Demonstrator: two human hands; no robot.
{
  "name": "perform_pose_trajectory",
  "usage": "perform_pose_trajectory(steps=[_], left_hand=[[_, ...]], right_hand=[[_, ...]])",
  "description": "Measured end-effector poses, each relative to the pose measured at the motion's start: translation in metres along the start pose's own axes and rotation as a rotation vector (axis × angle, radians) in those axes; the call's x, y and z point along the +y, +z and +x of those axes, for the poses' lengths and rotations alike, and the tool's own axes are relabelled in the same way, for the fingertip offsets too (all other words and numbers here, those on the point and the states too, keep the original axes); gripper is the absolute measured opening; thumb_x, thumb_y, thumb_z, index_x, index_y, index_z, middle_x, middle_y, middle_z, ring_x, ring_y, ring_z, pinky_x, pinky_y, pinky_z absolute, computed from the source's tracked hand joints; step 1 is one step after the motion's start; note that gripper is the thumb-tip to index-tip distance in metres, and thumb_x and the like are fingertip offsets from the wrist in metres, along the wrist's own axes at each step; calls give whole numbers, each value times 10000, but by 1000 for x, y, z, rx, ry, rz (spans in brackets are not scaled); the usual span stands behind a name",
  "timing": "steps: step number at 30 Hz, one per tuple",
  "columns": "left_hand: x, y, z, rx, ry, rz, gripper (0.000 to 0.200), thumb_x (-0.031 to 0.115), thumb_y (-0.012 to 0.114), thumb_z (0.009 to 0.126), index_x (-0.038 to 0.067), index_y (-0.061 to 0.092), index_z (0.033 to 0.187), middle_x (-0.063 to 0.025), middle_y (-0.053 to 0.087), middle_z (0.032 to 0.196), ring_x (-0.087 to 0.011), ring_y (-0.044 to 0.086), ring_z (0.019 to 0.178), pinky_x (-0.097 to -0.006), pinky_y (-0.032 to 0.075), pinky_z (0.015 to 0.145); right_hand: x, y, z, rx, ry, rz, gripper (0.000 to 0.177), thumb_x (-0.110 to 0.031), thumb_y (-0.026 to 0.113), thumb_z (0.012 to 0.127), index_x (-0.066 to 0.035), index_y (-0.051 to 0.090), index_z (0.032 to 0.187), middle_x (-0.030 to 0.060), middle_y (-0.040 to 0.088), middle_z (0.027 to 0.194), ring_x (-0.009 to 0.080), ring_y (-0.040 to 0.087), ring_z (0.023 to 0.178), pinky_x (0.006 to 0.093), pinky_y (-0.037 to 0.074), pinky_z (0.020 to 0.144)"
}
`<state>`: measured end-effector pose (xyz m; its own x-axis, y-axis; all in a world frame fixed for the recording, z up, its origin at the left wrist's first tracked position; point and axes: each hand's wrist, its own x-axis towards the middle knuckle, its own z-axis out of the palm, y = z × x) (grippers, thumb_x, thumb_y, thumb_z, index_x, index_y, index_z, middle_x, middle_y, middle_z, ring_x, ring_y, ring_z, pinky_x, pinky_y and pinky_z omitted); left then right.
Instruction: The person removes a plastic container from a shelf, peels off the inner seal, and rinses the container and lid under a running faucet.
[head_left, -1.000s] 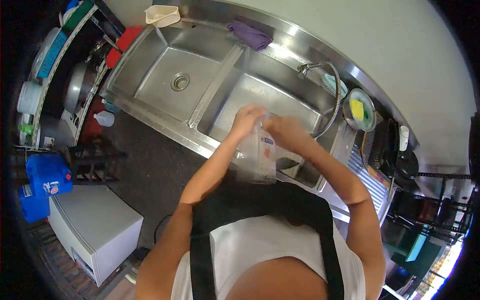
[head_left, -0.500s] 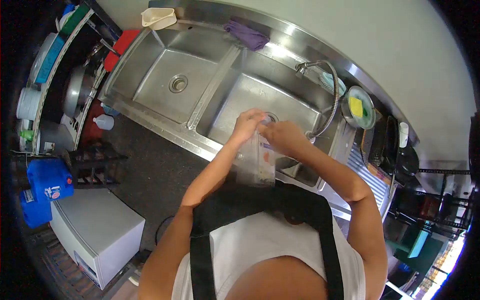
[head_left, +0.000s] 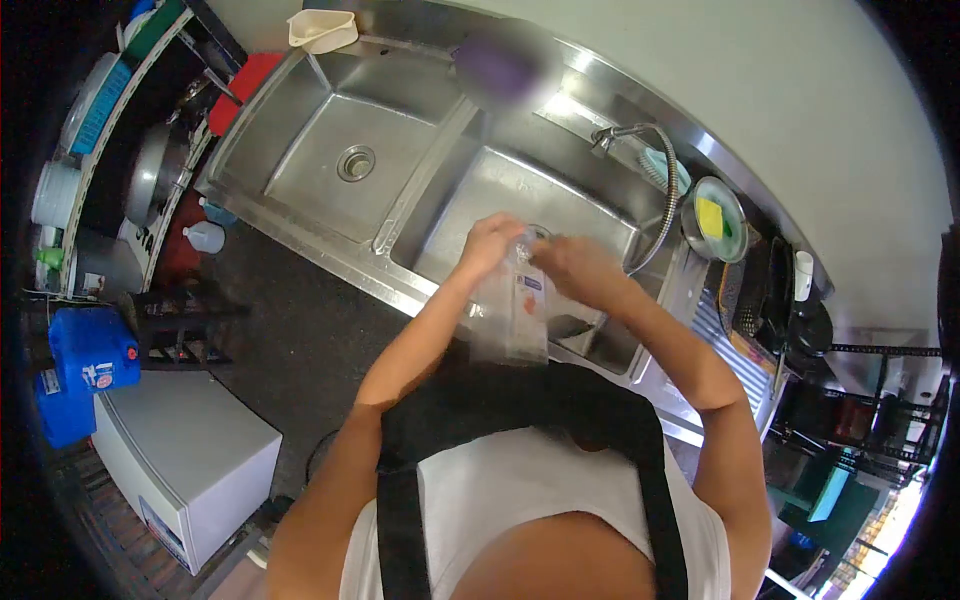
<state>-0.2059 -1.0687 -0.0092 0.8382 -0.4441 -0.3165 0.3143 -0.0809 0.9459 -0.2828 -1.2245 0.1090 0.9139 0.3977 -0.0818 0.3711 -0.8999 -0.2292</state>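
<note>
The left hand [head_left: 488, 246] has its fingers closed on the gathered top of the clear, soft plastic bag with blue and red print [head_left: 512, 318], which hangs below that grip, long axis running towards the black cloth apron [head_left: 450, 405]. Just right of the same top is the right hand [head_left: 582, 270], too blurred to tell whether it pinches.

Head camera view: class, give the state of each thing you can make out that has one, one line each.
Left hand: closed at the container's top
Right hand: at the same end, grip blurred
Clear plastic container: held up
Cream tub: open-topped
Faucet hose: arched
Metal bowl: holding a sponge
Yellow sponge: lying in the bowl
White fridge: door shut
Blue jug: red cap on
</note>
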Motion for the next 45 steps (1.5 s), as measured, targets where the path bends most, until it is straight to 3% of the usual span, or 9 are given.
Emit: perform_pose_trajectory(steps=[7, 10, 17, 20, 25, 28, 32, 35, 45], left_hand=[[18, 2, -5, -26, 5, -27, 167, 202, 556, 896, 77, 666, 917, 6, 639, 801, -81, 552, 686, -245, 439, 542], [12, 1, -3, 28, -14, -32, 148, 108, 563, 817, 32, 679, 867, -68, 665, 811, -156, 601, 767, -296, 471, 700], [7, 6, -3, -29, -82, -46, 147, 147, 594, 832, 40, 682, 881, -63, 659, 818, -145, 591, 776, -293, 464, 677], [9, 8, -7, -35, -86, -5, 153, 213, 586, 871, 93, 673, 911, 7, 625, 778, -97, 555, 706, -271, 451, 523], [-13, 6, 4, 16, 155, -12, 162, 208, 581, 885, 81, 674, 918, 7, 624, 782, -105, 559, 747, -280, 460, 669], [-17, -2, 5, -2, 11, -58, 197, 182, 629, 843, 40, 701, 959, -63, 682, 916, -148, 597, 863, -289, 460, 777], [5, 3, 3, 18, -44, -34, 211, 199, 626, 843, 40, 701, 959, -65, 685, 919, -151, 603, 872, -294, 462, 773], [3, 5, 9, -8, 94, 49, 185, 207, 567, 895, 51, 661, 928, 4, 639, 837, -94, 562, 783, -262, 444, 726], [-1, 2, 0, 0, 81, -15, 158, 170, 586, 879, 41, 664, 925, -12, 645, 858, -116, 568, 805, -270, 449, 755]], right_hand=[[12, 12, 28, 119, -104, -130, 121, -79, 533, 829, -66, 563, 945, 148, 650, 775, 336, 659, 659, 439, 518, 533], [6, 13, 29, 171, -160, -154, 134, -66, 578, 750, -36, 609, 877, 131, 642, 752, 311, 655, 646, 417, 531, 549], [2, 12, 19, -103, -138, -165, 88, -117, 575, 785, -50, 590, 839, 124, 640, 731, 296, 659, 668, 410, 529, 573], [2, 17, 15, -6, -174, -76, 60, -96, 585, 768, -44, 585, 799, 141, 615, 641, 323, 647, 634, 440, 500, 565], [-9, 18, -4, -66, -236, 5, 242, -284, 617, 801, -56, 571, 870, 143, 628, 717, 349, 646, 715, 465, 502, 615], [-18, 10, -12, -242, -162, 33, 184, -145, 590, 796, -91, 581, 972, 122, 656, 839, 319, 656, 784, 444, 513, 647], [-1, -4, -9, -231, -120, 1, 165, -151, 591, 806, -84, 597, 957, 125, 658, 814, 322, 659, 758, 447, 518, 640], [7, -3, 10, 71, -45, 52, 112, -128, 586, 799, -67, 623, 885, 152, 652, 747, 341, 659, 683, 457, 519, 592], [-18, -1, 11, -130, -32, -161, 181, -98, 611, 751, -52, 577, 922, 128, 643, 784, 320, 657, 730, 431, 523, 615]])
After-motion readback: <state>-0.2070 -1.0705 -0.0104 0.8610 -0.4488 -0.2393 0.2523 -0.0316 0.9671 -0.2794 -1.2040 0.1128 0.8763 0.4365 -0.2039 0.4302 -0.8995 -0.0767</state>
